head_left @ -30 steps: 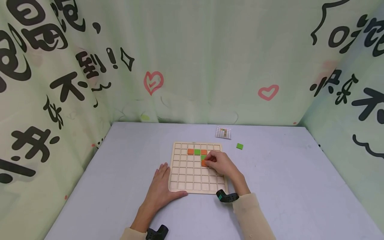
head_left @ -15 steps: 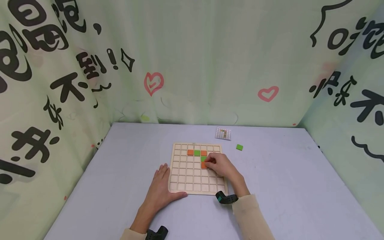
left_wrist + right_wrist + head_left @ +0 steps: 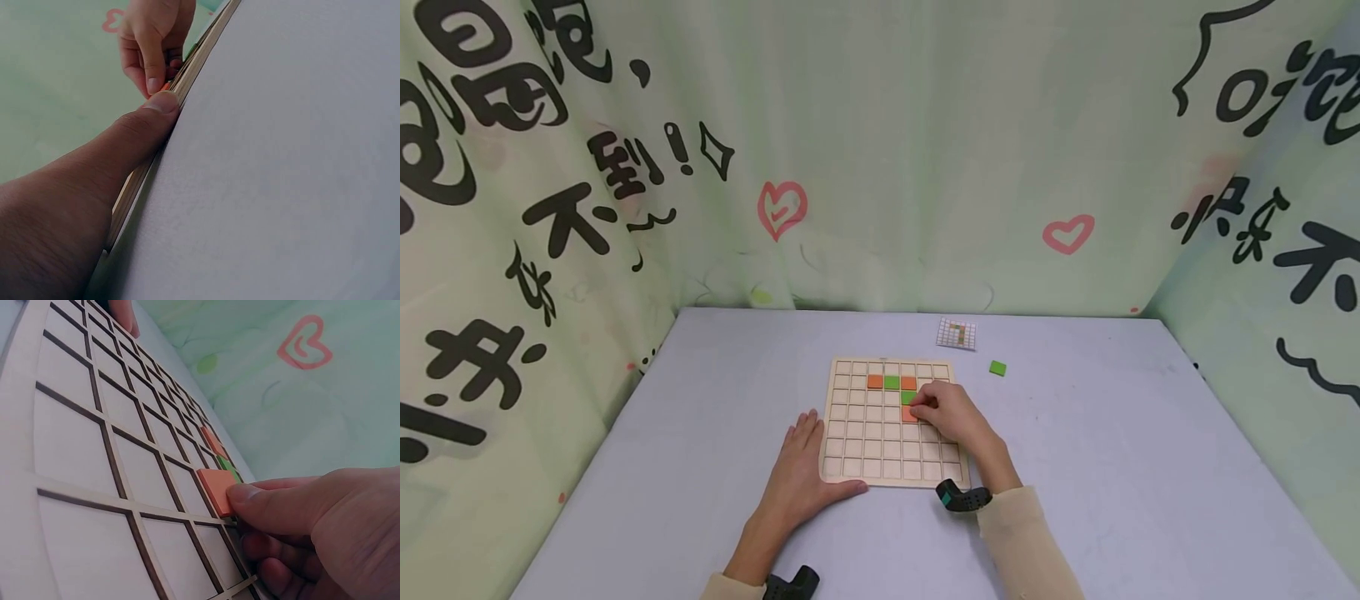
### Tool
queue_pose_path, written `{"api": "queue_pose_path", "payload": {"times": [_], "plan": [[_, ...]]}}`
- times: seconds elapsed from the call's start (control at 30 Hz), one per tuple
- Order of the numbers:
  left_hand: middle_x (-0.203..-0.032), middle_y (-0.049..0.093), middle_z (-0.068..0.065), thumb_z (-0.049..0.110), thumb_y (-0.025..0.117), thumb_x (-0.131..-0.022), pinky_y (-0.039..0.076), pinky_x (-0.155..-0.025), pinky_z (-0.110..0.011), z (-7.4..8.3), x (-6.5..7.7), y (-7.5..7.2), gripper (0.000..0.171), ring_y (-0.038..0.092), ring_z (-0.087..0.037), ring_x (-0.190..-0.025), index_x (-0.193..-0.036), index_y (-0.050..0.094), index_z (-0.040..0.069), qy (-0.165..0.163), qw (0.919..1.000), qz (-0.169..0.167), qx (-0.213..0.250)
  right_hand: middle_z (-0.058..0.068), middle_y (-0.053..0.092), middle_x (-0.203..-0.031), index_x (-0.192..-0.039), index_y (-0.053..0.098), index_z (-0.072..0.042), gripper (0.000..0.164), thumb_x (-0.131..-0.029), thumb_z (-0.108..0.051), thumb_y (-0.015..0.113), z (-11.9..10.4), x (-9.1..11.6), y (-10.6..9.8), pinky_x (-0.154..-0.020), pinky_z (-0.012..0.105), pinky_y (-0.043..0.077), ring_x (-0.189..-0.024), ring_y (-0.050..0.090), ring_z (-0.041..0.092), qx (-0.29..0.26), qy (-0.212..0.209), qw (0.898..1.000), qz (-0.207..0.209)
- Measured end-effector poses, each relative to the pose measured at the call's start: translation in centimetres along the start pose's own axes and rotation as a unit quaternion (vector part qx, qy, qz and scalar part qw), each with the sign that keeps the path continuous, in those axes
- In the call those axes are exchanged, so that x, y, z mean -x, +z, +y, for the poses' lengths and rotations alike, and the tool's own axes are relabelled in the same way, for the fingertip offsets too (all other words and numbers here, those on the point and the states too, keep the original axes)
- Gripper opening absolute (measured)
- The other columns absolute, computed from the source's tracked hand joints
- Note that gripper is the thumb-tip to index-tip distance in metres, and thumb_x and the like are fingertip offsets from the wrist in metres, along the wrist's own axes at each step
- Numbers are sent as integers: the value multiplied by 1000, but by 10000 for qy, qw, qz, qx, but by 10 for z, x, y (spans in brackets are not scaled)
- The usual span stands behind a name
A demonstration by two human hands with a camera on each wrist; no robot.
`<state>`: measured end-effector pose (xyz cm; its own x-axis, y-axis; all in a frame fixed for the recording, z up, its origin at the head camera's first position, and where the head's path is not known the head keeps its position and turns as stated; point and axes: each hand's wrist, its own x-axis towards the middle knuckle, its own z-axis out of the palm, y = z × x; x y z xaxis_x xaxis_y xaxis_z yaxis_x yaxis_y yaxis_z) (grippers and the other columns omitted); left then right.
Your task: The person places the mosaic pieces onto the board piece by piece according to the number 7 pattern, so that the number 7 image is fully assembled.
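Observation:
A wooden grid board (image 3: 863,450) lies in the middle of the table. My right hand (image 3: 951,412) pinches an orange square tile (image 3: 215,490) between thumb and fingers, right at a cell of the board; in the right wrist view the tile looks slightly tilted over the grid bars. Just beyond it sits a green tile (image 3: 908,397), below an orange, green, orange row whose middle is another green tile (image 3: 891,382). My left hand (image 3: 801,467) rests at the board's near left corner, fingers straight along the left side and thumb (image 3: 147,122) against the near edge.
One loose green tile (image 3: 997,367) lies on the table right of the board. Behind the board is a small card (image 3: 957,333) printed with a coloured grid pattern. A pale green curtain (image 3: 865,167) with writing stands behind the table (image 3: 1135,467).
The orange tile in my right hand has shifted slightly toward the near side and looks flatter on the grid. My left hand keeps its place, and the view has moved a little.

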<state>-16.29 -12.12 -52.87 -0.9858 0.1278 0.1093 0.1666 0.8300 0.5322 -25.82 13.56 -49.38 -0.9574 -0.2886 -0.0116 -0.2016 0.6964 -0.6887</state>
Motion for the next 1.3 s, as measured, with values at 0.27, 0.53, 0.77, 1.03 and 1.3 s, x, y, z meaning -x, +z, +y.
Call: {"api": "queue_pose_path", "payload": {"times": [0.27,0.53,0.77,1.03,1.3], "plan": [[-160,35,-21,72,77,-68,22,-127,-51,0,0,1,119,25,-36,-154,-152,38,-2,-28,10000,-16,-3,1,67,-86,-84,74,-12,5,-89,-13,76,1,-2,1,-72,28,49,-77,55,12,115,-7,9999,49],[-161,34,-20,73,77,-68,21,-127,-50,-1,-2,1,119,24,-36,-154,-153,37,-1,-62,10000,-49,-2,-1,68,-87,-87,73,-12,5,-90,-16,75,-1,0,-2,-72,27,51,-78,57,11,59,11,10000,-24],[-160,35,-21,73,77,-67,22,-127,-50,-1,-1,1,119,24,-36,-154,-152,37,-1,-36,10000,-34,-31,-1,69,-91,-98,73,-12,9,-91,-18,74,0,2,-6,-73,27,52,-80,59,11,-182,29,9998,-6],[-159,36,-22,71,78,-67,23,-127,-52,0,-1,1,119,25,-37,-153,-151,38,-2,-10,10000,13,30,3,68,-98,-108,72,-10,20,-91,-21,74,4,2,-13,-76,29,51,-86,58,15,-108,153,9995,272],[-159,37,-22,72,77,-67,23,-126,-52,-1,-1,2,119,26,-37,-153,-152,38,-2,17,10000,43,51,7,67,-108,-116,69,-9,29,-93,-25,72,10,2,-19,-73,27,50,-91,59,19,-61,414,9978,512]]}}
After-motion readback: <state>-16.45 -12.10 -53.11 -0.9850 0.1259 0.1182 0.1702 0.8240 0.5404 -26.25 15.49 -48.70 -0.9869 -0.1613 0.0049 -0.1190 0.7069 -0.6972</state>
